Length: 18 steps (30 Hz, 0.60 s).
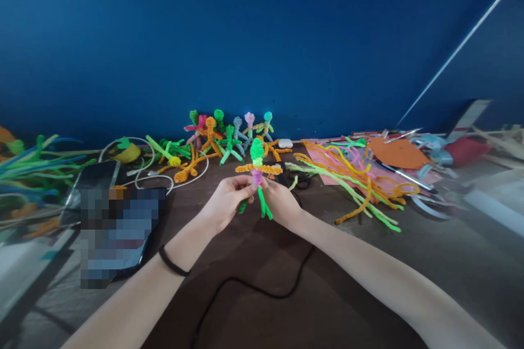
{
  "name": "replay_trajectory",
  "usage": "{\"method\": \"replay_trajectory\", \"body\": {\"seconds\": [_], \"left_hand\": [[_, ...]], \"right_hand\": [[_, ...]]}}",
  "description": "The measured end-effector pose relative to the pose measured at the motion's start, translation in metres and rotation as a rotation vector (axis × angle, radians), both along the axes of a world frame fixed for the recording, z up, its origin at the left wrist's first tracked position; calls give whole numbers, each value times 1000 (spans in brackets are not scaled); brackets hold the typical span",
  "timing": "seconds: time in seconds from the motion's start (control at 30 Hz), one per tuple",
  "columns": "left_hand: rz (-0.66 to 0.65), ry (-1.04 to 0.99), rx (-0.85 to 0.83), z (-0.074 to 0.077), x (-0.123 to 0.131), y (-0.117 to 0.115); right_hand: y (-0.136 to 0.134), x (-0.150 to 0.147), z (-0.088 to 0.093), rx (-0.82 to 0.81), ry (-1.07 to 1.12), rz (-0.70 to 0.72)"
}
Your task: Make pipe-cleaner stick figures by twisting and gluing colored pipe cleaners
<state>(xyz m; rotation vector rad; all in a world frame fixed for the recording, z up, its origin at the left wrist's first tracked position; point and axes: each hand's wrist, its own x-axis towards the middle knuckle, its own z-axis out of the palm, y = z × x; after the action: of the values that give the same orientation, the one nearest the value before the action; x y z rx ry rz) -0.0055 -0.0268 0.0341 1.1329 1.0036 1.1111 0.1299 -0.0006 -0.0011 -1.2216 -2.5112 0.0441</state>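
Between both hands stands a pipe-cleaner figure (257, 166) with a green head, orange arms, a pink body and green legs, held upright above the dark table (262, 262). My left hand (227, 202) pinches its lower body from the left, fingers closed. My right hand (279, 200) grips it from the right, fingers closed around the legs. A black band circles my left wrist.
Several finished pipe-cleaner figures (229, 133) stand against the blue wall. Loose pipe cleaners (356, 174) lie at the right on pink paper, more (33, 163) at the far left. A phone (118, 229) and white cable (164, 177) lie left; a black cable (254, 286) crosses the front.
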Motion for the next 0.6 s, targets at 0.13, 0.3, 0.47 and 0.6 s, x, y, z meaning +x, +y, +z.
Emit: {"method": "replay_trajectory", "body": {"seconds": [0.13,0.3,0.47,0.6], "left_hand": [[10,-10,-23,1,7,-5],[229,-26,61,-5,12,-3],[345,-152,44,-7,10,2],[410,-220,75,-8,10,4]], "right_hand": [[6,-2,-13,31,78,38],[6,-8,-23,67,164,116],[-1,-12,-14,134,46,99],[-4,-10,-11,210,-43,74]]}}
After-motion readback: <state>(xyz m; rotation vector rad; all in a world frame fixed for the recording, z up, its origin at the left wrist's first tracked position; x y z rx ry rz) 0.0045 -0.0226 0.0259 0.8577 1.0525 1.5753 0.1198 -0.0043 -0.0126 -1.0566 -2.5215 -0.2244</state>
